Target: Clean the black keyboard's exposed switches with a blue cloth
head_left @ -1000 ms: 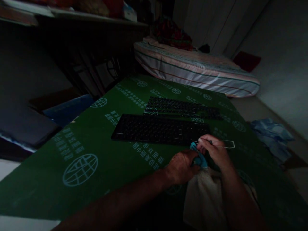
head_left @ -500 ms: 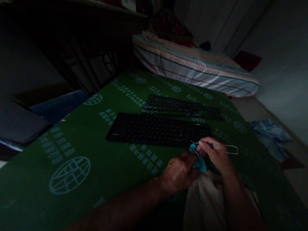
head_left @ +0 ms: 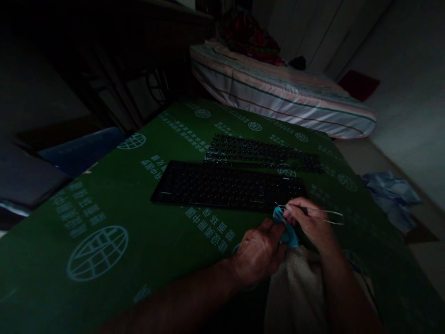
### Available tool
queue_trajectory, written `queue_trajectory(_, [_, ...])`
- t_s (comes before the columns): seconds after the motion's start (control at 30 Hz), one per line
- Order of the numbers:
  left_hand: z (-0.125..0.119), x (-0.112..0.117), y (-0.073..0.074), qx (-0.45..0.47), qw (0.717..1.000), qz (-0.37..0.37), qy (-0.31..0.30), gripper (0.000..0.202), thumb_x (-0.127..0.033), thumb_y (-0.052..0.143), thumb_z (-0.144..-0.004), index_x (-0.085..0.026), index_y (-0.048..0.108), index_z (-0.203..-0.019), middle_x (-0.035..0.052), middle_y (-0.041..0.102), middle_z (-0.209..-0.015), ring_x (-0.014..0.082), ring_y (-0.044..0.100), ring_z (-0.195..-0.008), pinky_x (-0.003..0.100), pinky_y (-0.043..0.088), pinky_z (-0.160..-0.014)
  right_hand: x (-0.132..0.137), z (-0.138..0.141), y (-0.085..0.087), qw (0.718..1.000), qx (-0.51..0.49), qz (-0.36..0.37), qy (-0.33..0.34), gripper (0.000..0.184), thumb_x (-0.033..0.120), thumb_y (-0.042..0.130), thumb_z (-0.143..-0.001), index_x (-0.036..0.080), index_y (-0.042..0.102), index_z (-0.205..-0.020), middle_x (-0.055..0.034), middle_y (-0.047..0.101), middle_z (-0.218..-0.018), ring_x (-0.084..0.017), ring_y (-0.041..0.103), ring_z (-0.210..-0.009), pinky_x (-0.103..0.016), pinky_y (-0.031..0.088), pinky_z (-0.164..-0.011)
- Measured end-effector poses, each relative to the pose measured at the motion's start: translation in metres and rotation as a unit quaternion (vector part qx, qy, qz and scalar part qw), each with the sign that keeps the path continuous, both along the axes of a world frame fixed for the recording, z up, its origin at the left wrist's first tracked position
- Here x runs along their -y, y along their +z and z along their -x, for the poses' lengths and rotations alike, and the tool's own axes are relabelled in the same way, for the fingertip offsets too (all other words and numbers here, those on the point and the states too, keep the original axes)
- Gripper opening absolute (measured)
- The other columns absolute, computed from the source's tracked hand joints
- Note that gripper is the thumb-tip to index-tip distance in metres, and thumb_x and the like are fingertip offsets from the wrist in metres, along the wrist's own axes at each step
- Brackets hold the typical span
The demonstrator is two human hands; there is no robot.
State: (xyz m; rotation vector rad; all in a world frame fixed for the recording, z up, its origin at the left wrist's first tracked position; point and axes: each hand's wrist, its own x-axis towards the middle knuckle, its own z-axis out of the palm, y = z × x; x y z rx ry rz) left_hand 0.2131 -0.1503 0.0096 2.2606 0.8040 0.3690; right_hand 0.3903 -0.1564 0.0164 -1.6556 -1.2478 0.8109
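Observation:
My left hand (head_left: 259, 250) is closed on a small blue cloth (head_left: 285, 229), pinching it up against a thin wire loop tool (head_left: 330, 216). My right hand (head_left: 309, 222) grips that wire tool by its middle, with the loop sticking out to the right. Both hands hover just in front of the right end of a black keyboard (head_left: 225, 186) lying on a green printed mat (head_left: 114, 218). A second black keyboard (head_left: 260, 152) lies just behind the first.
A pale towel (head_left: 295, 292) lies under my wrists. A striped mattress (head_left: 278, 95) sits on the floor behind the mat. Crumpled blue fabric (head_left: 391, 192) lies at the right, a blue board (head_left: 81, 148) at the left. The room is very dim.
The view has dipped and shifted slightly. My hands stay together on the cloth and wire tool with only small finger movement.

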Motion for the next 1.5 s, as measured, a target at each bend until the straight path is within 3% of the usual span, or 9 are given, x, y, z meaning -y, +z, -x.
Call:
queue_trajectory(0.23, [-0.001, 0.000, 0.002, -0.022, 0.999, 0.014, 0.020, 0.033, -0.027, 0.046, -0.089, -0.018, 0.051, -0.121, 0.0092, 0.054, -0.115, 0.0206, 0.059, -0.094, 0.033, 0.051, -0.085, 0.001, -0.001, -0.004, 1.000, 0.027, -0.005, 0.004, 0.020, 0.040, 0.061, -0.078, 0.021, 0.063, -0.074, -0.0004, 0.064, -0.064, -0.014, 0.058, -0.057, -0.025, 0.047, -0.055])
queue_trajectory(0.53, [-0.002, 0.002, -0.007, 0.026, 0.999, 0.012, 0.033, 0.028, -0.023, 0.047, -0.086, -0.018, 0.054, -0.113, 0.0082, 0.053, -0.112, 0.0195, 0.058, -0.091, 0.033, 0.052, -0.084, 0.002, 0.000, -0.005, 0.997, 0.070, 0.004, 0.023, 0.020, 0.040, 0.058, -0.080, 0.021, 0.065, -0.076, -0.0001, 0.065, -0.068, -0.015, 0.061, -0.065, -0.024, 0.047, -0.061])
queue_trajectory(1.3, [-0.005, -0.001, -0.005, 0.033, 0.998, 0.030, 0.049, 0.022, -0.021, 0.051, -0.085, -0.017, 0.057, -0.106, 0.0064, 0.055, -0.104, 0.0174, 0.058, -0.087, 0.031, 0.051, -0.080, -0.002, 0.006, -0.002, 0.999, 0.049, 0.015, -0.013, 0.020, 0.040, 0.060, -0.078, 0.021, 0.064, -0.074, 0.0003, 0.065, -0.065, -0.015, 0.062, -0.063, -0.024, 0.047, -0.060])
queue_trajectory(1.5, [-0.004, -0.001, -0.005, 0.038, 0.998, 0.024, 0.048, 0.022, -0.023, 0.051, -0.085, -0.018, 0.056, -0.106, 0.0062, 0.056, -0.102, 0.0169, 0.058, -0.083, 0.030, 0.052, -0.076, -0.001, 0.003, -0.003, 0.997, 0.067, 0.013, 0.020, 0.019, 0.039, 0.058, -0.079, 0.021, 0.063, -0.073, 0.0009, 0.064, -0.066, -0.015, 0.061, -0.065, -0.024, 0.047, -0.061])
